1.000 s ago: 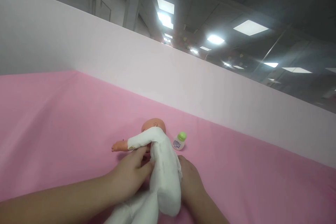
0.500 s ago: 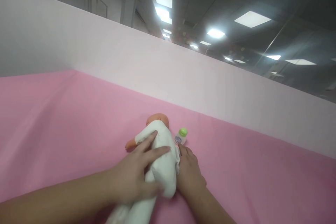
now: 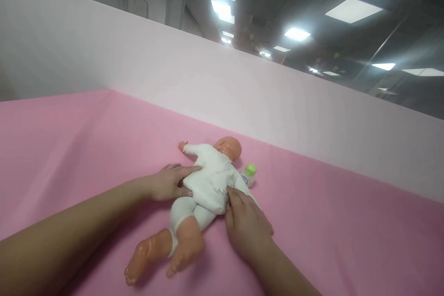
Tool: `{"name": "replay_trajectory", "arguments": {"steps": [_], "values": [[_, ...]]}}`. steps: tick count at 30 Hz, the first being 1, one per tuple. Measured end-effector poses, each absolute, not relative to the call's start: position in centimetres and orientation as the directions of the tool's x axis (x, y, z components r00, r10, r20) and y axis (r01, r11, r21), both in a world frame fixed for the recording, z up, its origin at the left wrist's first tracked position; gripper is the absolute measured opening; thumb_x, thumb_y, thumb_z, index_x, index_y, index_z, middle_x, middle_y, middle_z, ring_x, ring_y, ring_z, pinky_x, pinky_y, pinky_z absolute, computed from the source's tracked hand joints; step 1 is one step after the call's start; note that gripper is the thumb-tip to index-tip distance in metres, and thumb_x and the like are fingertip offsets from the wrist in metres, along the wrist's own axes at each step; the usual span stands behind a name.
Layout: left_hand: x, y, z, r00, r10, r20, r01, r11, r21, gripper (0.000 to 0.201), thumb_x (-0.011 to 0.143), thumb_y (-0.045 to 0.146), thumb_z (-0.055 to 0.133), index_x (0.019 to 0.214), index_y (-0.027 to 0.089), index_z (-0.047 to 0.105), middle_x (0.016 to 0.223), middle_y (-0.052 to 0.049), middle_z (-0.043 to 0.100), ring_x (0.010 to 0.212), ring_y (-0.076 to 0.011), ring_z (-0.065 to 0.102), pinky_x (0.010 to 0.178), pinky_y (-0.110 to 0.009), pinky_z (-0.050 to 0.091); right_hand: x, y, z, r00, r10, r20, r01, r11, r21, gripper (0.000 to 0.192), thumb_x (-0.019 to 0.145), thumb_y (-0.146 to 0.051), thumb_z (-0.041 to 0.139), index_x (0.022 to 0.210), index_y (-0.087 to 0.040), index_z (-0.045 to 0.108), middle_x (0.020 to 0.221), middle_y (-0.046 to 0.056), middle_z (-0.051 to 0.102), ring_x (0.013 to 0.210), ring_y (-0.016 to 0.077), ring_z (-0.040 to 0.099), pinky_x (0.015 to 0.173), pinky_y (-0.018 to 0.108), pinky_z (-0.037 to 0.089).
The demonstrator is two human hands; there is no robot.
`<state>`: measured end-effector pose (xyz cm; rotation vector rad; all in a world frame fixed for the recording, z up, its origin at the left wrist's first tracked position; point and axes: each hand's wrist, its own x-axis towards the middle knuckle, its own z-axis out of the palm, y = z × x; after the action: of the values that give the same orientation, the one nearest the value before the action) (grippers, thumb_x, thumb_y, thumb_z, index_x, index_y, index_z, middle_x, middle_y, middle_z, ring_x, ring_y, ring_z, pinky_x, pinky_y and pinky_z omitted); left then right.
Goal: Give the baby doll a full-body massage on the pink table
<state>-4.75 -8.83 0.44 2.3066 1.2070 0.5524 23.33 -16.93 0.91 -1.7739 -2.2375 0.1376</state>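
Surface: pink sheet (image 3: pixel 329 222), smooth, a few soft creases on the left; it covers everything you work on.
Doll: baby doll (image 3: pixel 208 182) lies face down near the middle of the sheet, head away from you, bare feet toward you, dressed in a white suit; one arm stretches out to the left.
Left hand: your left hand (image 3: pixel 169 182) is open, fingers flat against the doll's left side at the waist, touching, not clasping.
Right hand: your right hand (image 3: pixel 246 222) is open too, palm down on the sheet, fingertips pressing the doll's right side.
Bottle: small white bottle with a green cap (image 3: pixel 249 173) lies just beside the doll's right shoulder, partly hidden behind it.
Wall: pale pink partition (image 3: pixel 208 78) runs along the far edge of the sheet.
Room: dim ceiling above the partition with lit square panels (image 3: pixel 352 9); a doorway (image 3: pixel 138 2) shows at upper left.
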Motion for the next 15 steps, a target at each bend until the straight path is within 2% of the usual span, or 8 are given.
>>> {"name": "replay_trajectory", "arguments": {"steps": [2,4,7,10,12,15], "values": [[-5.1,-8.6,0.4,0.542,0.839,0.043,0.710,-0.485,0.511,0.091,0.083,0.065,0.067,0.160,0.031,0.034,0.153,-0.010,0.053,0.145,-0.0527,0.031,0.116,-0.069,0.023,23.3,-17.2,0.7,-0.191,0.972,0.135,0.925,0.224,-0.308,0.054,0.100,-0.028,0.040,0.153,-0.021,0.045,0.157,0.007,0.048,0.142,0.0303,0.047,0.114,0.048,0.041],[-5.0,-8.8,0.6,0.566,0.824,-0.013,0.720,-0.487,0.494,0.096,0.084,0.066,0.065,0.163,0.030,0.024,0.161,-0.010,0.043,0.149,-0.0542,0.022,0.116,-0.072,0.017,23.2,-17.4,0.6,-0.204,0.972,0.117,0.891,0.234,-0.388,0.058,0.101,-0.037,0.042,0.157,-0.023,0.038,0.163,0.007,0.040,0.149,0.0295,0.038,0.119,0.050,0.036],[-4.1,-9.5,0.8,0.565,0.825,-0.029,0.737,-0.488,0.467,0.103,0.082,0.068,0.065,0.164,0.023,0.020,0.163,-0.016,0.038,0.147,-0.0532,0.026,0.117,-0.070,0.019,23.1,-17.5,0.5,-0.245,0.966,0.083,0.832,0.254,-0.493,0.078,0.096,-0.051,0.054,0.162,-0.022,0.024,0.169,0.009,0.026,0.157,0.0295,0.022,0.123,0.053,0.029],[-2.9,-10.5,0.6,0.560,0.829,-0.008,0.732,-0.490,0.474,0.105,0.082,0.063,0.068,0.163,0.015,0.020,0.161,-0.022,0.037,0.147,-0.0494,0.031,0.118,-0.065,0.023,22.9,-17.4,0.4,-0.236,0.971,0.049,0.810,0.224,-0.542,0.095,0.090,-0.057,0.063,0.164,-0.023,0.015,0.172,0.011,0.013,0.159,0.0305,0.011,0.124,0.056,0.025],[-2.3,-11.0,0.1,0.565,0.825,0.025,0.705,-0.498,0.505,0.104,0.083,0.060,0.068,0.163,0.015,0.019,0.160,-0.023,0.039,0.147,-0.0478,0.032,0.118,-0.063,0.026,22.8,-17.3,0.1,-0.216,0.975,0.042,0.805,0.202,-0.557,0.100,0.087,-0.058,0.066,0.164,-0.023,0.013,0.172,0.013,0.009,0.159,0.0321,0.009,0.123,0.058,0.027],[-1.9,-11.2,-1.0,0.571,0.819,0.060,0.668,-0.506,0.546,0.107,0.083,0.070,0.064,0.163,0.018,0.016,0.163,-0.022,0.034,0.148,-0.0496,0.030,0.117,-0.065,0.026,22.7,-17.1,-0.1,-0.191,0.980,0.059,0.795,0.189,-0.576,0.105,0.082,-0.054,0.073,0.164,-0.028,0.014,0.172,0.012,0.008,0.159,0.0341,0.009,0.121,0.059,0.030]]}}
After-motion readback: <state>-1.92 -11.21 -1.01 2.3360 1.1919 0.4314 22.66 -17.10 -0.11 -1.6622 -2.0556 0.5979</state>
